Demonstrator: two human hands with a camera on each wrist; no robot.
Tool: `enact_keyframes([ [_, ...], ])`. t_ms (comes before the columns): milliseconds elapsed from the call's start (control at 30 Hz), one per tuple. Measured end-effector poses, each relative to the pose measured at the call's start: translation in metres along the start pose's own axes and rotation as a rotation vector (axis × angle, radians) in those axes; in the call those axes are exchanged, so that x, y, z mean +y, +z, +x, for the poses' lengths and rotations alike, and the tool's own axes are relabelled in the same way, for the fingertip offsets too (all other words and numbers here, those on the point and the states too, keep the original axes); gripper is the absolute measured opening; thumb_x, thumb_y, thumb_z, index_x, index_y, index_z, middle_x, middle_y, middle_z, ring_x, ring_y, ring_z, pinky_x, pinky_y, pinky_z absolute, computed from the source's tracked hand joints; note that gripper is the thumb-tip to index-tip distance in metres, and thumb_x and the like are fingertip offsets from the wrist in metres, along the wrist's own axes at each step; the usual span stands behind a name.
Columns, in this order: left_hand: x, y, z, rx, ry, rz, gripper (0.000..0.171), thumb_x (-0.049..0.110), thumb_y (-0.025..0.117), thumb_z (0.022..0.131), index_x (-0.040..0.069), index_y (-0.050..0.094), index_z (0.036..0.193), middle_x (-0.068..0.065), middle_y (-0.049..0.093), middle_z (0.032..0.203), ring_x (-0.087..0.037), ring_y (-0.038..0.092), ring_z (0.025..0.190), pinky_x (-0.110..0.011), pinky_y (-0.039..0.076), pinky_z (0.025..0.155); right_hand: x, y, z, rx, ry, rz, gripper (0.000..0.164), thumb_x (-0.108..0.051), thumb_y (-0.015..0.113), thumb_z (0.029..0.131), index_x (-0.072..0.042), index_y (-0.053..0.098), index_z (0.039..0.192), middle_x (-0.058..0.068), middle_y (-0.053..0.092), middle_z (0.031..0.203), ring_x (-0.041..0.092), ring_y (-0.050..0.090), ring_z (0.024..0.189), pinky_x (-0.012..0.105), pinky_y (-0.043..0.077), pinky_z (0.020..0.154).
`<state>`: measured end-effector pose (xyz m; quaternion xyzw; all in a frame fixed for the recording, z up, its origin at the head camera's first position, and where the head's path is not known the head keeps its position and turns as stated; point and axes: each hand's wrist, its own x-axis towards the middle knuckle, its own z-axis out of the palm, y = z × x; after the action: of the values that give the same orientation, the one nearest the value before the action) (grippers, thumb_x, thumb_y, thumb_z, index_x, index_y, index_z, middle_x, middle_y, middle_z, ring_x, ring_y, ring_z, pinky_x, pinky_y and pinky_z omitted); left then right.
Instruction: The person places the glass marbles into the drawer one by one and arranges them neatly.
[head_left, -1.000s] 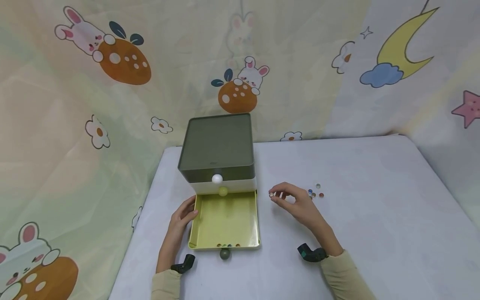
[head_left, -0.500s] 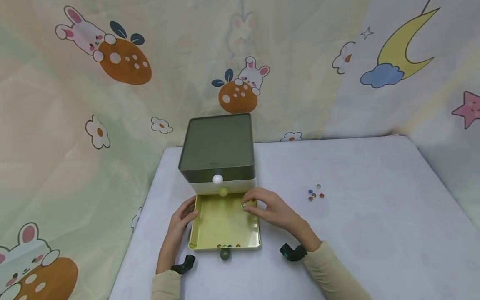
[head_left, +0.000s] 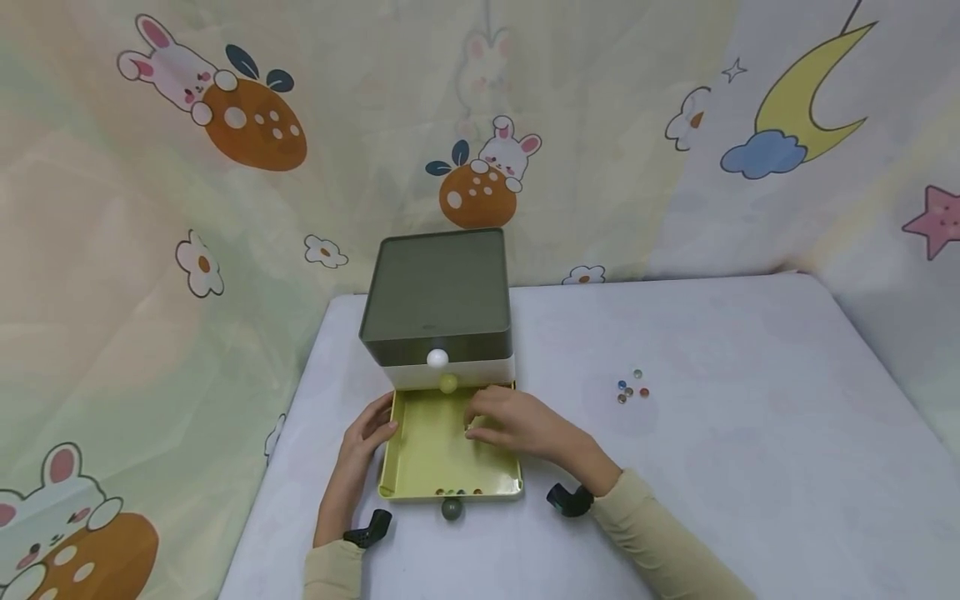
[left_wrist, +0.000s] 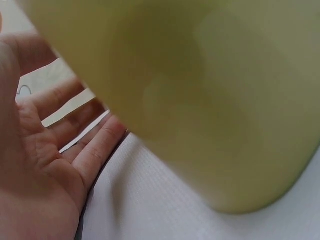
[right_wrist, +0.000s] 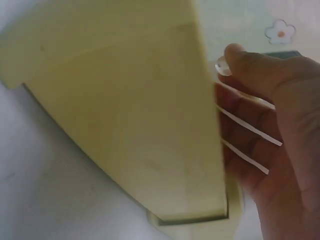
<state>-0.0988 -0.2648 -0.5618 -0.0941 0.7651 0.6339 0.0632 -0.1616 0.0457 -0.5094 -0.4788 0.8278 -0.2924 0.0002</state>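
Note:
A green and white desktop drawer unit [head_left: 435, 287] stands on the table with its bottom yellow-green drawer [head_left: 427, 442] pulled out. Several small coloured marbles [head_left: 460, 492] lie along the drawer's front wall. My right hand [head_left: 517, 421] is over the drawer's right half, pinching a clear glass marble [right_wrist: 223, 66] between thumb and finger. In the right wrist view the other fingers spread behind the drawer's side wall. My left hand [head_left: 367, 437] rests against the drawer's left side, thumb by the rim; the left wrist view shows its loosely extended fingers [left_wrist: 97, 150] touching the outer wall.
Several loose marbles [head_left: 628, 392] lie on the white-covered table [head_left: 750, 433] to the right of the unit. A dark round knob [head_left: 452, 509] sticks out from the drawer's front. A printed cloth backdrop [head_left: 360, 150] hangs behind the table.
My right hand has moved left from beside the loose marbles, across the drawer's right edge and over its inside, with the marble still pinched. The left hand stays at the drawer's side.

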Motion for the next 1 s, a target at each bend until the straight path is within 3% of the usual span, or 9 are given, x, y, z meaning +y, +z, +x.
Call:
enact_keyframes([
  [300, -0.003, 0.000, 0.001, 0.002, 0.002, 0.004, 0.058, 0.034, 0.064, 0.102, 0.026, 0.046, 0.156, -0.003, 0.047, 0.161, -0.025, 0.040, 0.151, -0.059, 0.022, 0.129, -0.005, 0.012, 0.006, -0.103, 0.004, -0.144, 0.014, -0.032, 0.072, 0.099, -0.019, 0.074, 0.105, -0.007, 0.073, 0.106, 0.011, 0.067, 0.098, 0.029, 0.056, 0.090],
  [700, 0.000, 0.001, 0.000, -0.003, -0.002, 0.006, 0.057, 0.038, 0.064, 0.102, 0.028, 0.046, 0.156, -0.001, 0.046, 0.162, -0.027, 0.038, 0.153, -0.062, 0.019, 0.129, -0.013, 0.021, 0.010, -0.151, 0.092, -0.357, 0.011, -0.032, 0.076, 0.095, -0.023, 0.069, 0.093, -0.006, 0.071, 0.104, 0.016, 0.067, 0.099, 0.034, 0.053, 0.087],
  [1000, 0.000, 0.001, 0.000, 0.004, 0.019, 0.014, 0.055, 0.033, 0.063, 0.103, 0.027, 0.047, 0.155, -0.005, 0.051, 0.157, -0.026, 0.043, 0.147, -0.060, 0.024, 0.127, -0.016, 0.023, 0.010, -0.138, 0.101, -0.406, 0.012, -0.026, 0.078, 0.089, -0.023, 0.068, 0.084, -0.007, 0.068, 0.095, 0.015, 0.064, 0.092, 0.033, 0.051, 0.082],
])
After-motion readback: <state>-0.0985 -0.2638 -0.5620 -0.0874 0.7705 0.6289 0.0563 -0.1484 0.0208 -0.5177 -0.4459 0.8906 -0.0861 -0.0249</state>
